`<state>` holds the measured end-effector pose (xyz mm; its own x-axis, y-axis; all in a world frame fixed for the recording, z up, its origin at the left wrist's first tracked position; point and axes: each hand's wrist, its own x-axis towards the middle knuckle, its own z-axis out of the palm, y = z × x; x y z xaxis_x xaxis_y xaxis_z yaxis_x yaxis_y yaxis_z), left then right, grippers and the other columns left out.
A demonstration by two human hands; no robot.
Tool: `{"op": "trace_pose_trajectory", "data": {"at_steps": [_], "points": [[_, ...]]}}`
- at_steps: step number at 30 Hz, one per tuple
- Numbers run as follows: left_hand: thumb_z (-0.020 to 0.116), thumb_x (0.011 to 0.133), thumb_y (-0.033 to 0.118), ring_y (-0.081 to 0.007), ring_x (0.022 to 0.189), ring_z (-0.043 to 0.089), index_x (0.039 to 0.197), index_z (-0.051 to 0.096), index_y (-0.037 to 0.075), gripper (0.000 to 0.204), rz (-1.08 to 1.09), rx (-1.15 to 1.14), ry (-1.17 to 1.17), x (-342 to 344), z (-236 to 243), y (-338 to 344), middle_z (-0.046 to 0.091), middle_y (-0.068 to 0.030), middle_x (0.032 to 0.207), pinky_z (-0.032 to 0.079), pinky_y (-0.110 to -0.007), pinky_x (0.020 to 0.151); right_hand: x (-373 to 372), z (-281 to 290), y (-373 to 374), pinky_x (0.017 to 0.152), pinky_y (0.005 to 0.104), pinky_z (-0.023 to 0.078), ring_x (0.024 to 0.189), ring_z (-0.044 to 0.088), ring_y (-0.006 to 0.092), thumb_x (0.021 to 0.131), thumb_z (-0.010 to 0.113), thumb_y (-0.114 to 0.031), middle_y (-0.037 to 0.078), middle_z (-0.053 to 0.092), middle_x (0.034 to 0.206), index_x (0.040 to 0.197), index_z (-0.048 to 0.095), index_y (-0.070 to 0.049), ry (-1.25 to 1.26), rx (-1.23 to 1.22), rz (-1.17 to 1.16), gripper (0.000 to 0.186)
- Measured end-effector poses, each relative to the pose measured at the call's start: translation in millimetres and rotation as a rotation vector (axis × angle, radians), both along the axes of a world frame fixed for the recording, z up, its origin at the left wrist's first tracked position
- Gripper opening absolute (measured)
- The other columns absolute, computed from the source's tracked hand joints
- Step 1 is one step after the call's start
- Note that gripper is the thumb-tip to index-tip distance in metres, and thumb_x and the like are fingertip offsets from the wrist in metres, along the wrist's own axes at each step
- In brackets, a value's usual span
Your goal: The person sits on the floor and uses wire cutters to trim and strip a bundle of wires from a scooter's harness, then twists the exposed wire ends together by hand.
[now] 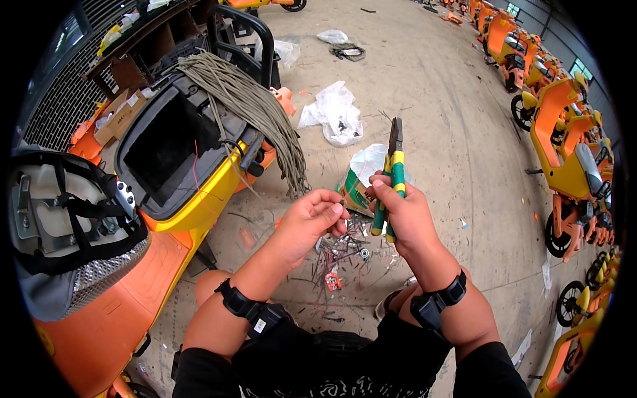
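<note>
The right hand (410, 215) has a closed grip around the pliers (398, 176), fingers and thumb wrapped on the green-and-yellow handles, which stand close together; the dark nose points up and away from the body, and whether its tips part slightly is too small to tell. The left hand (308, 224) has its grip pinched nearly shut at thumb and forefinger, where a small dark piece (342, 203) seems to be held; its nature is unclear.

The step in hand looks like handling this piece with the pliers beside it, apart from it. Using them on it would call for bringing the nose across to the left fingertips while keeping the pinch steady.

Just beyond the hands stands a white-and-green sack (363, 166). Below them, scraps (348, 255) litter the floor (451, 86). To the left, a bundle of cords (242, 96) drapes over a yellow-and-orange vehicle (222, 196); scooters (561, 159) line the right.
</note>
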<state>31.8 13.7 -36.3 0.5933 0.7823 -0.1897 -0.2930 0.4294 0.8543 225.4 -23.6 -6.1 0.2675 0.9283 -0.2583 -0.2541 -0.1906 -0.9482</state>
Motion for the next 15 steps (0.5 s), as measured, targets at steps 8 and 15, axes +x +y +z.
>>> {"op": "trace_pose_trajectory", "data": {"at_steps": [8,15], "points": [[0.058,0.1,0.013,-0.0152,0.085,0.061,0.114,0.052,0.005,0.017,-0.023,0.08,0.059,0,-1,1,0.063,-0.0069,0.1,0.05,-0.029,0.077,-10,7,-9,0.076,0.0255,0.045,0.084,0.055,0.0093,0.091,0.072,-0.02,0.001,0.065,0.095,0.116,0.065,0.002,-0.114,0.068,0.146,0.035],[0.056,0.101,0.015,-0.0153,0.083,0.065,0.111,0.054,0.003,0.016,-0.115,0.077,0.081,3,9,-5,0.065,-0.0066,0.097,0.052,-0.028,0.075,-10,4,-8,0.078,0.025,0.045,0.084,0.054,0.0086,0.091,0.071,-0.016,0.001,0.064,0.092,0.112,0.062,0.003,-0.111,0.114,0.128,0.029]]}}
